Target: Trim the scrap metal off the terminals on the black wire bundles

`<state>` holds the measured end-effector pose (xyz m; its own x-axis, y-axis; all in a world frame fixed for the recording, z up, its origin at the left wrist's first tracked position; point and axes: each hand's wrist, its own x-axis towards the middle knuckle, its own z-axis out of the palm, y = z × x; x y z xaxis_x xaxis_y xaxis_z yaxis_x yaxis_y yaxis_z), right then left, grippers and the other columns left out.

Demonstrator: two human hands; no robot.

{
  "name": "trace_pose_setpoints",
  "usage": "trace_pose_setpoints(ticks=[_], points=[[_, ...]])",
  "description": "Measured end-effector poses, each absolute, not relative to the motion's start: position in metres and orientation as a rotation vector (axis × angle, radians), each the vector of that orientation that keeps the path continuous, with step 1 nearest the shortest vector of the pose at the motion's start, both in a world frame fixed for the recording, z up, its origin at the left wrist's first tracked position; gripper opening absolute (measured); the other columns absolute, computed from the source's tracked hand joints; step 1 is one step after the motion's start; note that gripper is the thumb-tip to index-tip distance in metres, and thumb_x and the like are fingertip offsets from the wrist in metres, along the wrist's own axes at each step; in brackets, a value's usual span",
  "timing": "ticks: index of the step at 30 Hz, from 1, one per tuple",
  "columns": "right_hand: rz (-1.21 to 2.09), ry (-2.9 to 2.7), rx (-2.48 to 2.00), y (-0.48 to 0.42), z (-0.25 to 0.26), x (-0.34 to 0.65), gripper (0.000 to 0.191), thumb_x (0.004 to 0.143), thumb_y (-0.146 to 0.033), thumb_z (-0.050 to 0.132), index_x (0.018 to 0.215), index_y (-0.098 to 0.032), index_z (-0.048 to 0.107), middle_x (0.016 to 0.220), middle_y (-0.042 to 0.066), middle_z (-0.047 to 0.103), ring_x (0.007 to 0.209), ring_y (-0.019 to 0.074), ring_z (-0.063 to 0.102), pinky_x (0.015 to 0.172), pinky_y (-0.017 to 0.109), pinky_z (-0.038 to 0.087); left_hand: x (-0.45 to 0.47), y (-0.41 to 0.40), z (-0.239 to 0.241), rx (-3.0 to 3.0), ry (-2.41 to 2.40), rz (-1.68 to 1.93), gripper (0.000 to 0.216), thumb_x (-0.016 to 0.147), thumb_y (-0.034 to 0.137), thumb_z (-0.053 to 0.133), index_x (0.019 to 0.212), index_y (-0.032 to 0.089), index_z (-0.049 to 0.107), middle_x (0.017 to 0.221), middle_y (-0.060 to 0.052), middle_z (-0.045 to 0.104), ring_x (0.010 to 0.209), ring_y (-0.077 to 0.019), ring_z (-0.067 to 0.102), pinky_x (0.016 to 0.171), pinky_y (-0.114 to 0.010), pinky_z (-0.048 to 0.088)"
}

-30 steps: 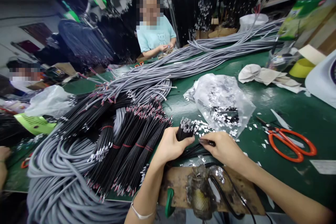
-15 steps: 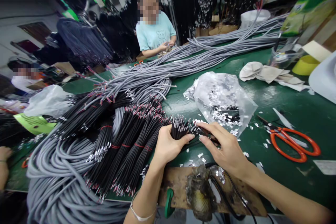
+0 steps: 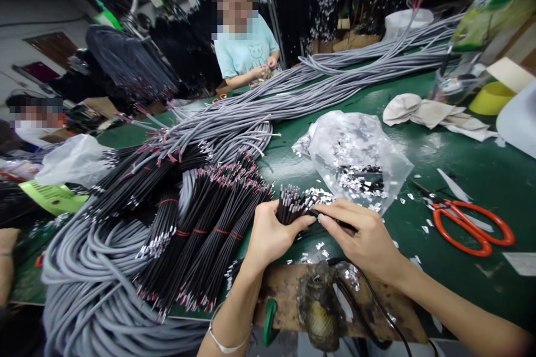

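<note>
In the head view, my left hand (image 3: 270, 234) is wrapped round a bundle of black wires (image 3: 288, 213) with silvery tips pointing up. Close beside it, my right hand (image 3: 364, 240) pinches a black wire (image 3: 315, 213) between thumb and fingers, its far part hidden by the hand. The two thumbs almost meet. To the left lie more black wire bundles (image 3: 209, 234), tied with red bands and with red and white ends. Silvery scraps (image 3: 320, 196) are scattered just behind my fingers.
A wooden board (image 3: 285, 284) with a worn metal fixture (image 3: 320, 318) sits at the front edge. Orange-handled scissors (image 3: 471, 226) lie right. Behind is a clear plastic bag (image 3: 360, 150) of scraps. Grey cables (image 3: 285, 101) cross the green table (image 3: 444, 150). A co-worker (image 3: 245, 50) sits opposite.
My right hand has shifted slightly, and its fingers are closer together on the black wire. My left hand still grips the bundle. The view has moved a little.
</note>
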<state>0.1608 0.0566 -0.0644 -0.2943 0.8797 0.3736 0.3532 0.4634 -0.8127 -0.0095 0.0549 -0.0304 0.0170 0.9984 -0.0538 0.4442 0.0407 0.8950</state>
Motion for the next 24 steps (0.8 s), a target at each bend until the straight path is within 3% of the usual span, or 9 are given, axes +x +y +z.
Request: trace_pose_setpoints(ticks=[6,10,16,24], points=[[0.822,-1.765,-1.046,0.058,-0.060,0.163,0.019,0.082,-0.021,0.055,0.095,-0.019,0.068,0.084,0.003,0.067,0.076,0.0149,0.061,0.070,0.027,0.047,-0.009,0.054,-0.024,1.425,1.397,0.798,0.021,0.070,0.029,0.068,0.062,0.011,0.062,0.057,-0.003,0.064,0.053,-0.0130,0.057,0.052,-0.022,0.044],[0.919,-1.647,-1.094,0.059,-0.060,0.160,0.016,0.076,-0.026,0.063,0.084,-0.016,0.071,0.072,0.003,0.068,0.063,0.0148,0.061,0.057,0.026,0.048,-0.004,0.054,-0.028,1.527,1.457,0.790,0.021,0.065,0.029,0.071,0.061,0.010,0.063,0.058,-0.002,0.063,0.054,-0.0133,0.054,0.051,-0.022,0.042],[0.962,-1.607,-1.076,0.059,-0.058,0.157,0.014,0.073,-0.017,0.059,0.078,-0.015,0.072,0.067,0.003,0.069,0.054,0.0136,0.059,0.049,0.024,0.045,-0.003,0.053,-0.037,1.573,1.496,0.790,0.023,0.063,0.032,0.072,0.071,0.010,0.069,0.065,-0.003,0.066,0.059,-0.0159,0.056,0.054,-0.024,0.044],[0.980,-1.632,-1.093,0.059,-0.056,0.160,0.016,0.075,-0.019,0.057,0.072,-0.014,0.071,0.059,0.002,0.064,0.051,0.0123,0.054,0.047,0.023,0.041,-0.002,0.052,-0.029,1.539,1.417,0.758,0.021,0.067,0.030,0.069,0.063,0.010,0.065,0.059,-0.003,0.064,0.054,-0.0137,0.053,0.050,-0.022,0.040]])
